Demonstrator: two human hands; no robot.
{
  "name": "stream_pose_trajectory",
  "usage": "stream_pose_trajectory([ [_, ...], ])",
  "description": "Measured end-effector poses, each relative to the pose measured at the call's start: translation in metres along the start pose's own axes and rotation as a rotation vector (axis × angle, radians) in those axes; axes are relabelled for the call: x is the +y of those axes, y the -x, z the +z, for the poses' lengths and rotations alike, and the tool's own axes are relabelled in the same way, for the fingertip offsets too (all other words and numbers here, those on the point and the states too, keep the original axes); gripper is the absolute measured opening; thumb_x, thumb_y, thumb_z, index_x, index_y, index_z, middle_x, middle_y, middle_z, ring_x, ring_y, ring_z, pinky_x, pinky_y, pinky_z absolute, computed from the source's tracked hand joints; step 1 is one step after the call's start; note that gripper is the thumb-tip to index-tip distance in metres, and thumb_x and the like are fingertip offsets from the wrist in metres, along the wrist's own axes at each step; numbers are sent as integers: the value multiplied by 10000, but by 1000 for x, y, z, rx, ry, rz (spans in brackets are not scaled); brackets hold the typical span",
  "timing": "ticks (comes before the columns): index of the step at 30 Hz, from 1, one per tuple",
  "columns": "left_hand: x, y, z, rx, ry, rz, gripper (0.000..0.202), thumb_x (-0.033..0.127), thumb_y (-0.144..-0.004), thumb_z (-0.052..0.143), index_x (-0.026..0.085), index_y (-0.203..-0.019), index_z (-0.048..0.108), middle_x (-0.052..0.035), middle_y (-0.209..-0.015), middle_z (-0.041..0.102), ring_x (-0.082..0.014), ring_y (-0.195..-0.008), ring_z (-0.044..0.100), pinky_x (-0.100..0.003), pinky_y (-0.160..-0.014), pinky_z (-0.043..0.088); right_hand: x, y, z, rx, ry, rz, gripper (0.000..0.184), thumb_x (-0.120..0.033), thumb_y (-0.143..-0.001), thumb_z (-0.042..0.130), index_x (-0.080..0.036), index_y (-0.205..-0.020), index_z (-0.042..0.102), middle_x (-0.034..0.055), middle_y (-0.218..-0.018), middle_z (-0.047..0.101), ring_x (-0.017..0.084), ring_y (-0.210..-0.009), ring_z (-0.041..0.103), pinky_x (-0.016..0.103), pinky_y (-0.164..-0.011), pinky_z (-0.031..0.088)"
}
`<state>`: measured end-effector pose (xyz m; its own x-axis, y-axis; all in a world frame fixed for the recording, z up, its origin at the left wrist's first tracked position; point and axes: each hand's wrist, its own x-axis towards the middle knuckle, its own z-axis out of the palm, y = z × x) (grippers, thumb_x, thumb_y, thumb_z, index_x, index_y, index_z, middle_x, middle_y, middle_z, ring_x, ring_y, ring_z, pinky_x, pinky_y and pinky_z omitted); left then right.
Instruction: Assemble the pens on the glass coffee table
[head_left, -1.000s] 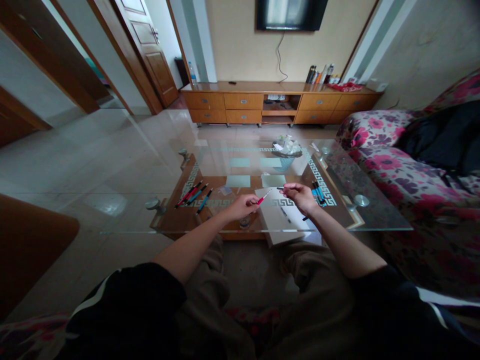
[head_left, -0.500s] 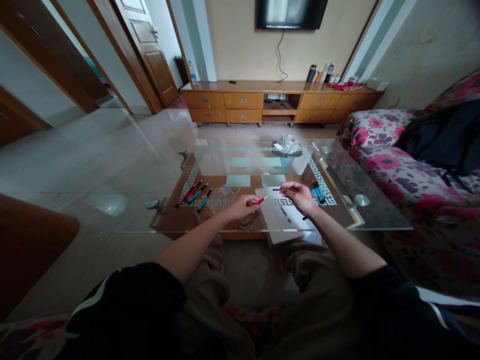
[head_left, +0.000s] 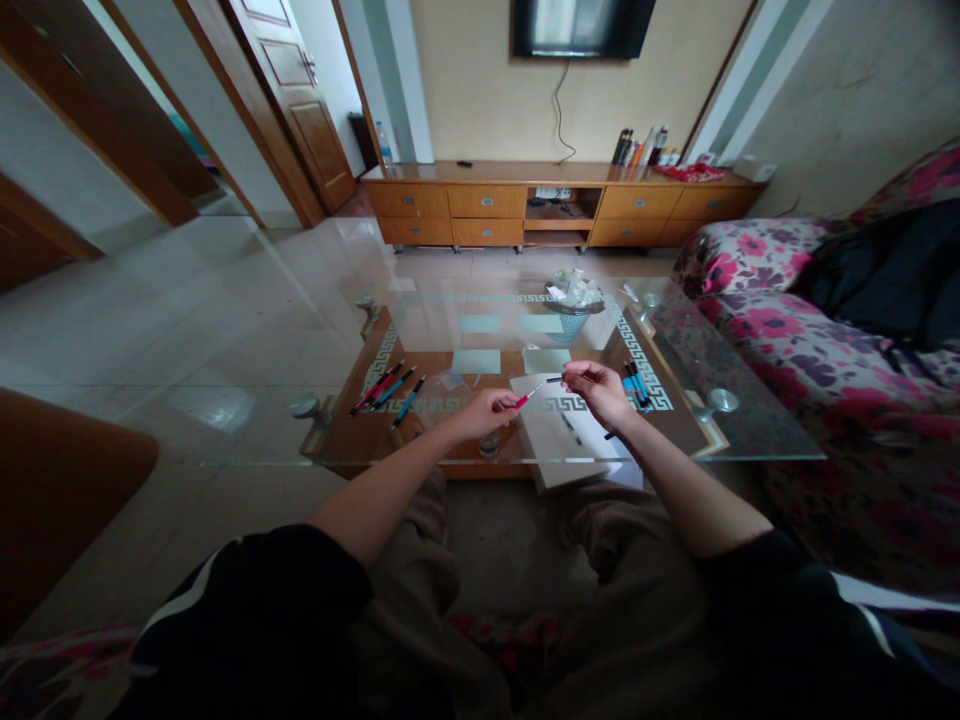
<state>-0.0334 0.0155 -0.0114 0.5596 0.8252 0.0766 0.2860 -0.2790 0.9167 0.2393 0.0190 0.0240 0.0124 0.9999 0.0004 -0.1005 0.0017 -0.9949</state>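
My left hand [head_left: 486, 411] is closed around a red pen [head_left: 527, 396] whose pale tip points up and to the right. My right hand [head_left: 602, 393] pinches a thin dark pen part [head_left: 556, 379], holding it level just right of that tip. Both hands hover over a glass coffee table [head_left: 300, 340], above a white sheet of paper [head_left: 559, 440]. A dark pen piece [head_left: 571, 429] lies on the sheet. Several red and blue pens [head_left: 386, 389] lie to the left of my left hand. A small bunch of blue and black pens [head_left: 636, 385] lies just right of my right hand.
A small basket [head_left: 572, 298] of crumpled wrappers stands at the table's far side. A floral sofa [head_left: 795, 310] with a dark cloth [head_left: 889, 275] on it runs along the right. A wooden TV cabinet [head_left: 555, 205] stands at the far wall. A brown armrest [head_left: 60, 480] is at left.
The dark part in my right hand has edged left, nearer the red pen's tip. My left hand has barely moved.
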Motion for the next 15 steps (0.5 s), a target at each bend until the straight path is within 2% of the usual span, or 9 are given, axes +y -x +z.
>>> stream_pose_trajectory([
  [15,3,1,0,2,12,-9,381,376,-881,709,122,-1164,734,-116,-1030,773,-170,-795,711,-258,-728,551,-2,1,2,-34,40,-17,498,-494,-598,919,-219,-961,719,31,-873,730,177,-743,666,360,-760,580],
])
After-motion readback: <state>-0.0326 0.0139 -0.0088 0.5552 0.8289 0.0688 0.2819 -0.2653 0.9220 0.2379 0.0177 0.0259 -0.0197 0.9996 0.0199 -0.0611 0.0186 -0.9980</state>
